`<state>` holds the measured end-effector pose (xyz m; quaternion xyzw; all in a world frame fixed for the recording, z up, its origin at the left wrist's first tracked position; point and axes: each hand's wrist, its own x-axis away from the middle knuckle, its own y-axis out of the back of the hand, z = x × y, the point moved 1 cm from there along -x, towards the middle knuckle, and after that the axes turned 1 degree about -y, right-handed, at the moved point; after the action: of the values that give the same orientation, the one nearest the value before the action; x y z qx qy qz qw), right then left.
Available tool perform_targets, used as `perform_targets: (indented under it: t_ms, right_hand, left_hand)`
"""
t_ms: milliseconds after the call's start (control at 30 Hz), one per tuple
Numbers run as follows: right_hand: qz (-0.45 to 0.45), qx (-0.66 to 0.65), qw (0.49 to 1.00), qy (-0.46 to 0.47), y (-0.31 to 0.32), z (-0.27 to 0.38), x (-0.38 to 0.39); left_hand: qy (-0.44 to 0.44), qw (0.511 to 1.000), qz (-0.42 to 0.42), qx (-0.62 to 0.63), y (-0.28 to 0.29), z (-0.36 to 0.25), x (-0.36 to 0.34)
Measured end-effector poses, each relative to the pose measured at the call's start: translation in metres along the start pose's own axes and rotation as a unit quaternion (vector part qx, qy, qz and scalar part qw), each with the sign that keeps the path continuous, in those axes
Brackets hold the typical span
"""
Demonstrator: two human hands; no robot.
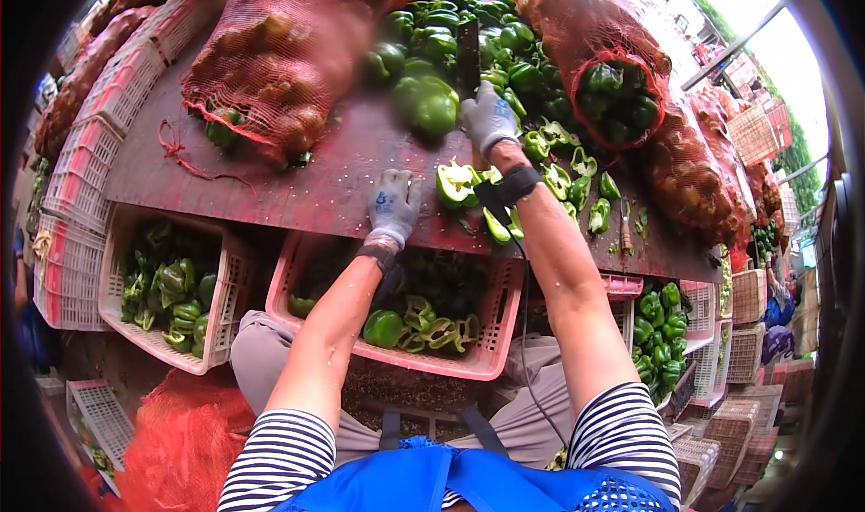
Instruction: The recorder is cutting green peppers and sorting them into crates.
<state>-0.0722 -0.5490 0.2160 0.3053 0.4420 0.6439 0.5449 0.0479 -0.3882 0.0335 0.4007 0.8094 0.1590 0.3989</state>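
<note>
My left hand [394, 204], in a grey work glove, rests on the near part of the reddish table [297, 196] with its fingers spread and nothing in it. My right hand [491, 118], gloved too, reaches farther forward and is closed on a knife [468, 54] whose dark, broad blade points away from me into a heap of green bell peppers [437, 39]. One large green pepper [425, 105] lies just left of that hand. Below my right wrist are cut pepper pieces [458, 184], with pale insides and seeds showing. More cut halves [557, 183] lie to the right.
Red mesh sacks of peppers [270, 61] [595, 34] flank the heap. A small knife [624, 228] lies at the table's right. Beneath the near edge stands a pink crate [450, 364] with cut peppers; a white crate [171, 354] is left of it. Red netting [185, 435] lies at lower left.
</note>
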Motion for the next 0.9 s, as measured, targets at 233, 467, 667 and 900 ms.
perform_targets:
  t_ms: [233, 467, 667, 900]
  right_hand:
    - [0.244, 0.154, 0.957, 0.026, -0.076, -0.054, -0.023]
    - [0.05, 0.09, 0.994, 0.039, -0.035, 0.043, -0.007]
    - [0.235, 0.196, 0.952, 0.033, -0.092, 0.0, -0.073]
    - [0.102, 0.166, 0.98, 0.045, -0.077, 0.025, -0.033]
  left_hand:
    - [0.016, 0.98, 0.053, -0.189, 0.037, 0.019, -0.019]
    - [0.084, 0.977, 0.028, -0.193, 0.052, 0.062, -0.015]
    - [0.069, 0.985, 0.037, -0.153, 0.032, 0.04, -0.028]
    - [0.118, 0.975, 0.078, -0.17, 0.05, 0.063, -0.029]
